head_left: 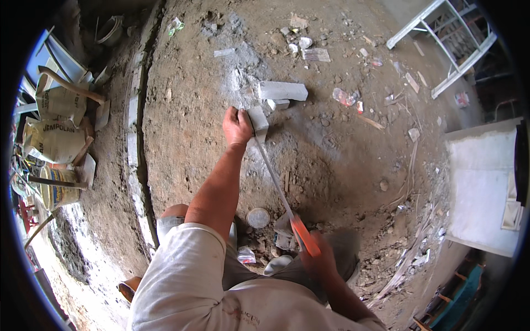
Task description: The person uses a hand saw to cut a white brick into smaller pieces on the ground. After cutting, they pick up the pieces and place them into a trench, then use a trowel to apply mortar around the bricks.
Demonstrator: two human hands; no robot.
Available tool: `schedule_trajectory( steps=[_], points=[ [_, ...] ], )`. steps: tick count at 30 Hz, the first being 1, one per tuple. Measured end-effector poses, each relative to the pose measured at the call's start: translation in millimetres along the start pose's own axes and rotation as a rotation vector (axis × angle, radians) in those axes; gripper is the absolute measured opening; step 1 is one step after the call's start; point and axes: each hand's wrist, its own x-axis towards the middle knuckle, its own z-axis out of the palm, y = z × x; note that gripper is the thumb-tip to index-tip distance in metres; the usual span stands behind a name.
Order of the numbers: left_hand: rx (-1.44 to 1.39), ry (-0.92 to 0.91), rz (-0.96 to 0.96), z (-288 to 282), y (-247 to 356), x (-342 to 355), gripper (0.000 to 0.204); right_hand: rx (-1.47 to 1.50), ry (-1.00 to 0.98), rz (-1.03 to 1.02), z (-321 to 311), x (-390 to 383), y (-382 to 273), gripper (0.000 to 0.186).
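My left hand [236, 126] grips a pale grey block [259, 122] lying on the dirt. My right hand [316, 258] is closed on the orange handle of a hand saw [276, 182], slightly blurred. The saw's long blade runs up to the block, beside my left hand. Just beyond, a longer grey block [281, 91] rests on a smaller piece [277, 103], with pale powder spread around. A round pale disc-like object [258, 217] lies near my legs.
At the left are a concrete edge strip [133, 132], filled sacks [52, 140], tools and a bucket [58, 190]. A metal ladder [452, 33] is at the upper right, a white panel [477, 193] at the right. Rubble and scraps [343, 96] lie on the ground.
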Motion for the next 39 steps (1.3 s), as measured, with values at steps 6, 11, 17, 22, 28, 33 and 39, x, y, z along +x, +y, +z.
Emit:
schedule_trajectory(
  steps=[6, 11, 17, 22, 28, 33, 39],
  points=[
    [0.063, 0.065, 0.108, 3.2, -14.8, -10.4, 0.021, 0.081, 0.043, -0.065, 12.9, 71.4, -11.9, 0.024],
    [0.053, 0.063, 0.015, -8.5, 4.6, -2.9, 0.018, 0.099, 0.025, -0.027, 7.8, 35.9, -16.0, 0.025],
    [0.071, 0.073, 0.102, 4.3, -8.3, -11.7, 0.020, 0.013, 0.045, -0.016, 0.1, 18.8, -9.9, 0.025],
    [0.010, 0.077, 0.097, -3.4, -21.4, -1.9, 0.018, 0.084, 0.013, -0.066, 31.5, 82.0, -8.3, 0.025],
    [0.050, 0.080, 0.036, 1.6, 2.6, -6.2, 0.016, -0.017, 0.028, -0.003, -1.0, -3.6, 6.2, 0.026],
    [0.113, 0.119, 0.024, 0.3, -1.4, -9.1, 0.017, 0.061, 0.098, -0.142, 30.9, 94.0, -7.7, 0.026],
    [0.082, 0.112, 0.002, -4.5, 12.5, 5.6, 0.018, -0.005, -0.016, 0.075, -0.2, -13.5, 7.3, 0.025]
  ],
)
